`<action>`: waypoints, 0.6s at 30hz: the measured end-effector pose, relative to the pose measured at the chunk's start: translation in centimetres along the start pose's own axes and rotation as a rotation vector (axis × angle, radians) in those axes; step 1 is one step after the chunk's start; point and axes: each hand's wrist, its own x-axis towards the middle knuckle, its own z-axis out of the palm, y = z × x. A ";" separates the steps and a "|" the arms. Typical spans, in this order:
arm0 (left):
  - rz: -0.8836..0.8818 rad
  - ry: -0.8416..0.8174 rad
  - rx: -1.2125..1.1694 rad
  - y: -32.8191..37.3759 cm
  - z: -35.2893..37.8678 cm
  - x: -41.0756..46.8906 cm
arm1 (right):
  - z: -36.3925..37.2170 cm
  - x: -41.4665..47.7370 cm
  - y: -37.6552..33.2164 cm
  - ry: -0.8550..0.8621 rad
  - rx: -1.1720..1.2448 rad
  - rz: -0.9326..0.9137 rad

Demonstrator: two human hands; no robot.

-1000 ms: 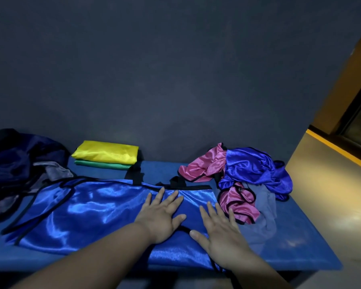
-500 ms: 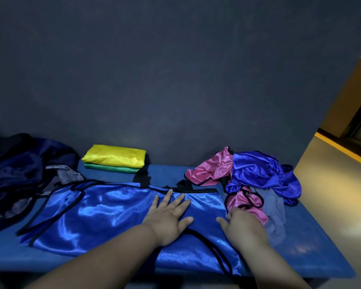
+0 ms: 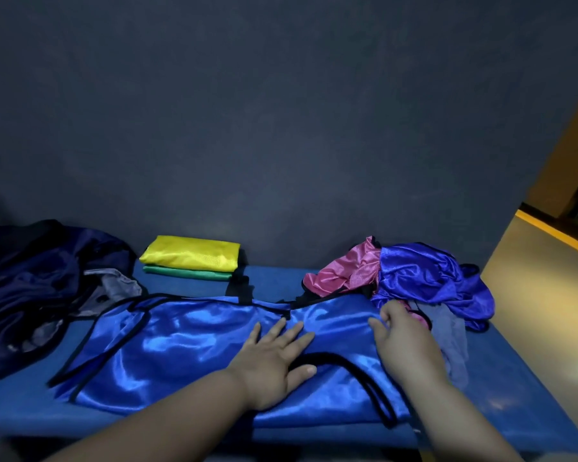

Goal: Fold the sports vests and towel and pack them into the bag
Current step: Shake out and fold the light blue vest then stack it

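Observation:
A shiny blue vest with black trim lies spread flat across the blue bench. My left hand presses on its middle with fingers straight and spread. My right hand is at the vest's right edge, fingers curled over the fabric there. Behind, a folded yellow vest sits on a folded green one. To the right is a heap with a pink vest, a crumpled blue vest and a pale grey towel. The dark navy bag slumps at the far left.
A grey cloth lies at the bag's mouth, beside the vest's straps. A dark wall rises directly behind the bench. The floor drops away on the right, with a yellow line along it.
My right hand slid from lying flat on the vest to its right edge and curled its fingers there. My left hand stayed flat on the vest.

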 end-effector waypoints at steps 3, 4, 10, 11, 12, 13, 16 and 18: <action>0.044 0.003 0.019 1.8 0.6 1.2 | -1.6 0.8 1.7 0.023 0.066 0.063; 0.056 -0.015 0.036 2.3 0.8 1.6 | -2.0 1.0 2.4 -0.004 0.082 0.090; 0.067 -0.054 0.073 2.9 1.3 2.9 | -2.9 1.6 5.7 -0.376 0.199 0.239; 0.066 -0.057 0.075 2.9 1.3 2.9 | -3.0 1.6 5.9 -0.443 0.325 0.260; 0.065 -0.059 0.074 2.9 1.3 2.9 | -3.3 1.4 6.0 -0.511 0.494 0.281; 0.065 -0.060 0.072 2.9 1.3 2.9 | -3.5 1.4 6.1 -0.567 0.655 0.306; 0.071 -0.062 0.056 2.8 1.2 3.0 | -3.7 1.3 5.8 -0.667 0.894 0.267; 0.082 -0.059 0.003 2.7 1.0 3.0 | -4.0 1.3 4.9 -0.667 0.986 0.208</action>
